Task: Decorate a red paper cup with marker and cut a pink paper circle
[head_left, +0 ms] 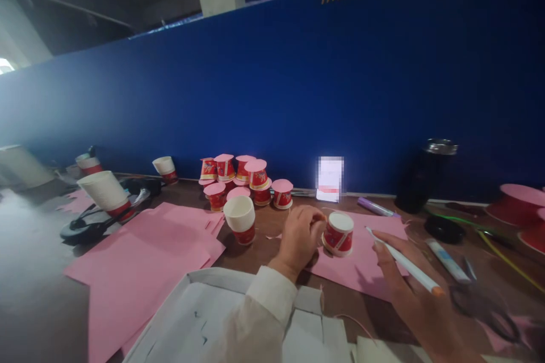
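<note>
My right hand (419, 289) grips a white marker pen (411, 268) with an orange end. The pen's tip points to the upper left, over a pink paper sheet (361, 278). A red and white paper cup (339, 233) stands upside down on that sheet. My left hand (300, 235) is just left of this cup, its fingers curled and pinched together. A small orange spot shows at its fingertips, but I cannot make out what it is. Left of that hand an upright paper cup (240, 215) stands on the table.
Red cups topped with pink paper (258, 176) are stacked against the blue partition (255, 79). Pink sheets (149, 261) lie at left, a white box (204, 306) in front. At right are scissors (489, 312), a glue stick (449, 261), a purple marker (377, 206) and a black flask (417, 176).
</note>
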A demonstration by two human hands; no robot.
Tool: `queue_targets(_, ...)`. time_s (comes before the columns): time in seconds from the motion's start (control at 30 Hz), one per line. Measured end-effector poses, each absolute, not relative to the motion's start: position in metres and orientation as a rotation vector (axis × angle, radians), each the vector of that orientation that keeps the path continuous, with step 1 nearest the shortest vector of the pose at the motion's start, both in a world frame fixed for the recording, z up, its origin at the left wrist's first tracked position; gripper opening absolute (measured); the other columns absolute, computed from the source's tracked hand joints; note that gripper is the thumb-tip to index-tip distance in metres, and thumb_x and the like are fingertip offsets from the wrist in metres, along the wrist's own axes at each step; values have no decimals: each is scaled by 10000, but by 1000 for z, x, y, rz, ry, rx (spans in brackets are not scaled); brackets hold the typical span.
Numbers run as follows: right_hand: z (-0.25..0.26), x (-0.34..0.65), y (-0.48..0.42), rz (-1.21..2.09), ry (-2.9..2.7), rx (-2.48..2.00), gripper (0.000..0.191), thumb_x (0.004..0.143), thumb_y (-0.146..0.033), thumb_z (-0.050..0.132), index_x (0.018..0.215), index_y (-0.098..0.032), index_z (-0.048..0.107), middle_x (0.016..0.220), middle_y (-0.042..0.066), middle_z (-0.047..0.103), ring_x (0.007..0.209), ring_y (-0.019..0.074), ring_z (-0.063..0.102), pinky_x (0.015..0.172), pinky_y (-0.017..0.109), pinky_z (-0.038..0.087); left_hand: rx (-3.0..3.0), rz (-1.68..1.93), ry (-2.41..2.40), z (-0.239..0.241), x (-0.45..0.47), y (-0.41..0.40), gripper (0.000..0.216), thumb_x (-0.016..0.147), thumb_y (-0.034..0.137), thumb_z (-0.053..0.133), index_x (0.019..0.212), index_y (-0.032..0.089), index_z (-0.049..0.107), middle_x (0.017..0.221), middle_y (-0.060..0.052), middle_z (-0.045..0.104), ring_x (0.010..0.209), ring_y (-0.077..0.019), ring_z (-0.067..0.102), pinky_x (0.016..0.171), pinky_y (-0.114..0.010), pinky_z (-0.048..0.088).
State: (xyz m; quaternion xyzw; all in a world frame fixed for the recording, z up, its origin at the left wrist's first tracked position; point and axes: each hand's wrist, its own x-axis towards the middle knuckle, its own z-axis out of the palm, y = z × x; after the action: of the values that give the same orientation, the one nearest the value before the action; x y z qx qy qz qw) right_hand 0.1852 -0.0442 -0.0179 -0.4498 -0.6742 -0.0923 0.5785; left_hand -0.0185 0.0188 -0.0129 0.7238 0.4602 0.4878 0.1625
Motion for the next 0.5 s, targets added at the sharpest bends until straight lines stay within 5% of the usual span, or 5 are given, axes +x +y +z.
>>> queue_targets(0.23,-10,183,-53,-186,-1564,-1069,181,952,-271,587,1099,-219,680,896,58,732,772,211,709,777,371,599,1769,1447,952,-5,8,-3,96,872,210,663,953,217,714,1015,-88,735,980,-207,666,952,-334,489)
queue_targets(0.37,-8,182,-56,-156,-1528,-1115,164,944,-313,597,1051,-218,677,868,59,719,740,207,700,739,360,595,1254,1416,782,3,20,-6,240,800,295,748,996,186,663,870,-64,730,725,-153,658,695,-280,530)
queue_targets(0.5,-12,183,-59,-143,-1484,-1150,165,925,-352,628,1010,-217,666,838,56,704,722,202,685,689,342,580,918,1282,631,7,22,-5,430,693,421,840,943,177,591,859,-77,743,569,-114,598,482,-215,434)
